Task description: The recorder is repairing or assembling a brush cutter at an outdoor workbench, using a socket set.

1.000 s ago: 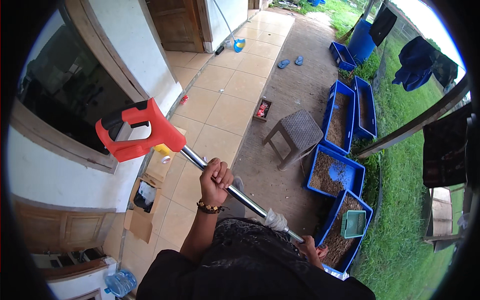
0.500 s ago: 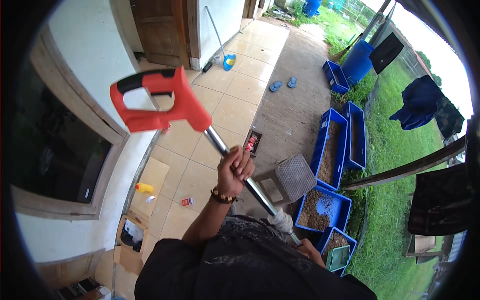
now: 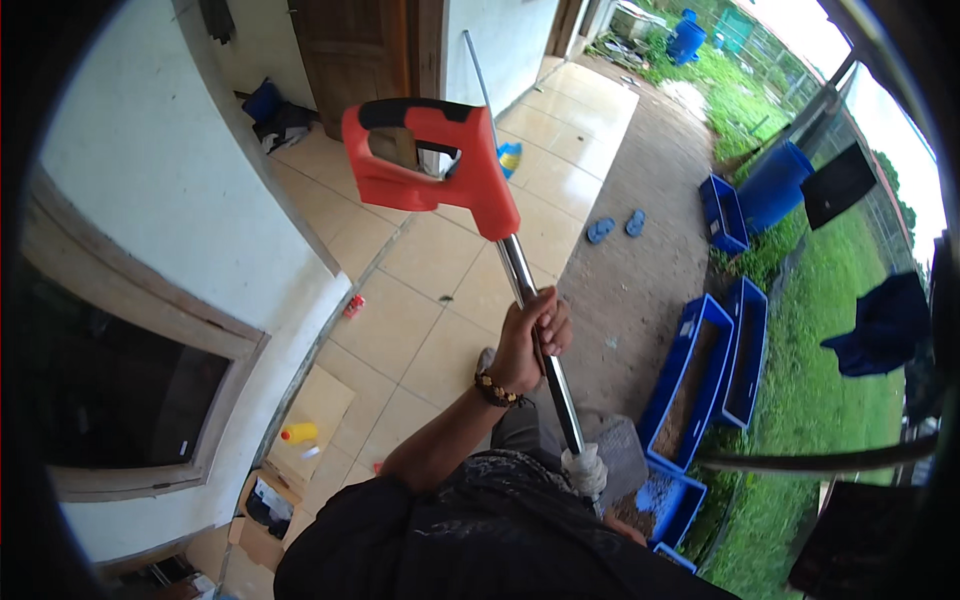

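Note:
My left hand (image 3: 532, 343), with a beaded bracelet on the wrist, is closed around the chrome shaft (image 3: 563, 405) of a pole tool. At the shaft's upper end sits a red trigger handle (image 3: 494, 190) with a black grip, pointing up and away from me. Pale cord or cloth (image 3: 585, 472) is wound round the shaft lower down, close to my body. Just beyond that wrapping, only a sliver of my right hand (image 3: 624, 527) shows; its fingers are hidden. The tool's lower end is out of sight.
Several blue planter troughs (image 3: 683, 383) line the right, near grass (image 3: 800, 380) and hanging dark clothes (image 3: 882, 325). Sandals (image 3: 600, 230) lie on the concrete path. To the left stand a wall with a window (image 3: 130, 370), a yellow bottle (image 3: 299, 432) and an open cardboard box (image 3: 262, 535).
The red handle and my left hand have moved right in the view, and the view itself has shifted. My right hand has become more hidden. My left hand keeps its hold on the shaft.

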Demonstrator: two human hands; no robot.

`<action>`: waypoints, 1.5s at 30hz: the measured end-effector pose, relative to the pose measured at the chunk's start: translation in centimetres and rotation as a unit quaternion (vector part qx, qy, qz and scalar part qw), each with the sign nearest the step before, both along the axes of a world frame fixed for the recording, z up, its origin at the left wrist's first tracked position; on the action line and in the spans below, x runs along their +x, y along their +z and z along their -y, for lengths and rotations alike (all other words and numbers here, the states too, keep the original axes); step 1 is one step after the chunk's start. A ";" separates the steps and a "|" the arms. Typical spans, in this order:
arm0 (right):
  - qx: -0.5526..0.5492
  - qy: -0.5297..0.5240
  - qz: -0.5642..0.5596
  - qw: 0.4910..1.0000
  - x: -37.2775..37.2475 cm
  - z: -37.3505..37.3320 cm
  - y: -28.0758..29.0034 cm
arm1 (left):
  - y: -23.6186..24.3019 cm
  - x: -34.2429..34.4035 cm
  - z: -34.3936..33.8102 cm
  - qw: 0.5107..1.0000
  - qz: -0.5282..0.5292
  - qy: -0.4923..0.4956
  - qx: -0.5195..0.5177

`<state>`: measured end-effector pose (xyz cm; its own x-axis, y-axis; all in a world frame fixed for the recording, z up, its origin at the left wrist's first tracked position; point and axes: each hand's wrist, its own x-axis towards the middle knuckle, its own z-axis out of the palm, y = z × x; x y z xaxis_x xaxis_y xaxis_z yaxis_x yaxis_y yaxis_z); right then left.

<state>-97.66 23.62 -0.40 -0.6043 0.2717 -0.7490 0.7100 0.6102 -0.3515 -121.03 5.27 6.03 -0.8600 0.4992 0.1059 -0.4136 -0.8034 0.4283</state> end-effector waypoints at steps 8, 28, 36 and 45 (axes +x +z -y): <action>0.263 0.059 -0.126 0.955 -19.3 -0.4 -3.8 | 8.8 -17.8 -5.3 0.999 0.001 0.044 -0.020; 0.728 0.123 -0.586 0.335 -56.4 4.5 -11.4 | 10.6 -49.5 8.5 0.991 0.032 0.115 -0.056; 0.587 0.164 -0.654 0.448 -79.1 16.1 -7.2 | 14.0 -63.9 20.5 0.979 0.015 0.191 -0.062; 0.410 0.228 -0.655 0.592 -93.7 29.0 -6.3 | 16.8 -76.7 33.9 0.957 -0.047 0.267 -0.104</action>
<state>-191.33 -5.33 -6.65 -0.6718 -0.1963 0.7143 -0.1494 0.9803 0.1289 -197.73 -28.59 22.79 -0.9898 0.0105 0.1419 0.0802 -0.7825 0.6174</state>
